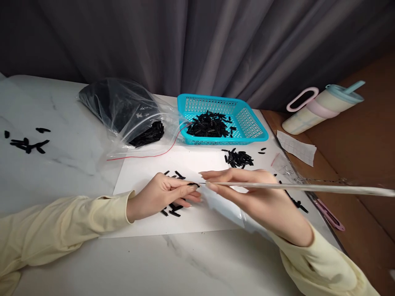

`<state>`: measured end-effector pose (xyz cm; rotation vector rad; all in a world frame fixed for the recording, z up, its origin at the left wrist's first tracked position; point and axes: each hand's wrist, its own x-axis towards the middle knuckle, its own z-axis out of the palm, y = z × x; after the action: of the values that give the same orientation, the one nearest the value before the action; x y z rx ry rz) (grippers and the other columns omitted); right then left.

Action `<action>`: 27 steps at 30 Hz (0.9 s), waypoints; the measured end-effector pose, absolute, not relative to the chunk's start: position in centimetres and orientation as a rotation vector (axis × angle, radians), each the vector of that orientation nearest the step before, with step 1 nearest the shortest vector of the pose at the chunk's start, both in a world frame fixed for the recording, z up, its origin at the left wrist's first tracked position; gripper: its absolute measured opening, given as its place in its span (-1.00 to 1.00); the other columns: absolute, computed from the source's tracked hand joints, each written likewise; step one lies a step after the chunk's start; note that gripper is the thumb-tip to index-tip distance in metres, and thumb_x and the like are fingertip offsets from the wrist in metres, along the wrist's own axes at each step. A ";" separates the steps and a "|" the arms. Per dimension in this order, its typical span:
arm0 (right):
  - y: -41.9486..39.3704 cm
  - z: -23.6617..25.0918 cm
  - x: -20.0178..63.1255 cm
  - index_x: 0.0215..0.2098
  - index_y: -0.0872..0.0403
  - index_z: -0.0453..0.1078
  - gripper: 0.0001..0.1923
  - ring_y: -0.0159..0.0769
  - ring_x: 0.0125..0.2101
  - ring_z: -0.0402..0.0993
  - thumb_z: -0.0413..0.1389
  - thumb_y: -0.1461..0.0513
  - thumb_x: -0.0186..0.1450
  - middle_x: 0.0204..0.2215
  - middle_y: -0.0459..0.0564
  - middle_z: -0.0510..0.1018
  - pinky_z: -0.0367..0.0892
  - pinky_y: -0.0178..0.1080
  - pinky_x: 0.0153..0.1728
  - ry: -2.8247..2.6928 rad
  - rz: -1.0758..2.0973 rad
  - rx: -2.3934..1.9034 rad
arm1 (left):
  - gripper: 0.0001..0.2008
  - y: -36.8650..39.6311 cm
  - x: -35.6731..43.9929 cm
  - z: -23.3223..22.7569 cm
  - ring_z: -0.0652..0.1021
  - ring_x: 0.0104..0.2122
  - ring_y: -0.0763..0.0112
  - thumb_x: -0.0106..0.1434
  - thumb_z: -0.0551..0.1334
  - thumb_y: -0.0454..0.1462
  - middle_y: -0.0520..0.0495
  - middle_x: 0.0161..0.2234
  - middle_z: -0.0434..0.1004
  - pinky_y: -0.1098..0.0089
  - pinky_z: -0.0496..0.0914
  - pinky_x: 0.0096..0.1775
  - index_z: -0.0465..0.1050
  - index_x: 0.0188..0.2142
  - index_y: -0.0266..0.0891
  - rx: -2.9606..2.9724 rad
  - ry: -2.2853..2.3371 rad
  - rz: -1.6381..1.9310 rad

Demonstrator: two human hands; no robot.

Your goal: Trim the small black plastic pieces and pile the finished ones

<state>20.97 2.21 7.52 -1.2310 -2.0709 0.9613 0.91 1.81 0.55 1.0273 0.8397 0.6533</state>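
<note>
Between the thumb and fingers of my left hand (165, 194) is pinched a small black strip-like piece (194, 185). My right hand (262, 195) grips a long, thin pale stick (324, 188) whose far end runs out of view at the right. The stick's fine dark tip points at the black piece, close to my left fingertips; whether they touch I cannot tell. Both hands are above a white sheet of paper (135, 176). Several loose black pieces (174, 213) lie on it around and beneath my left hand, partly covered by it.
Behind the hands stand a blue basket (253, 131) of black pieces and a clear plastic bag (123, 111) of more. A small heap (239, 158) lies before the basket, scattered pieces (27, 144) far left. At right are a tumbler (319, 111), paper slip (298, 147) and pink-handled tool (330, 216).
</note>
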 end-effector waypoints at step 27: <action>-0.5 5.1 20.9 -0.24 0.11 0.52 -0.74 -0.23 -0.27 0.53 0.12 0.47 0.17 -0.29 0.07 0.61 0.51 -0.21 -0.28 -1.987 0.803 -0.925 | -0.72 1.2 1.0 1.0 0.62 -0.44 0.44 0.16 0.19 -0.38 0.06 -0.28 0.60 0.61 0.53 -0.39 0.51 -0.12 -0.23 1.540 0.871 0.782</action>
<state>20.88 -0.53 5.13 -0.9246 -1.9865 0.8031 1.02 1.21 0.98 1.5400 0.8712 0.7821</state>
